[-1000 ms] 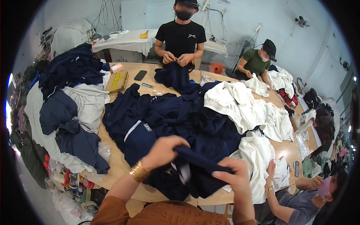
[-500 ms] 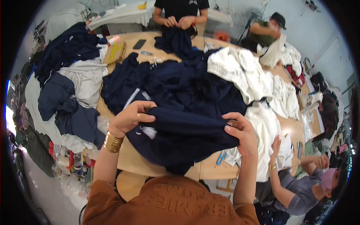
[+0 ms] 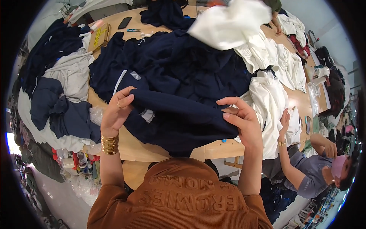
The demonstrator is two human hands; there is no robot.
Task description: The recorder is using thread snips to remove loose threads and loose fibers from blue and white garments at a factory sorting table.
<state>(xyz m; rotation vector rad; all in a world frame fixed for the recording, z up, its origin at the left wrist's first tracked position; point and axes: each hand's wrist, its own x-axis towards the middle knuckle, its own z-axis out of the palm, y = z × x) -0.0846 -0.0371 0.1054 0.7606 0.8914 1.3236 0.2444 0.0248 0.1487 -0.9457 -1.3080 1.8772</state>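
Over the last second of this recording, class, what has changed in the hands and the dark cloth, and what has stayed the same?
The left hand and right hand have drawn apart and spread the navy garment wide between them, lifted toward the camera; a second ago it was a narrow bunch held close together. Both hands keep their grip. The piles of navy clothes and white clothes remain on the wooden table, and the co-worker remains seated at the right.

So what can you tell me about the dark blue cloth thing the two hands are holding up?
The dark navy blue fabric garment looks soft and knitted, like a sweatshirt. It is spread out between the left hand and the right hand, which pinch its upper edge. A small pale label patch shows near the left hand. Its lower part hangs over the edge of the light wooden table, and behind it lies a heap of similar navy garments.
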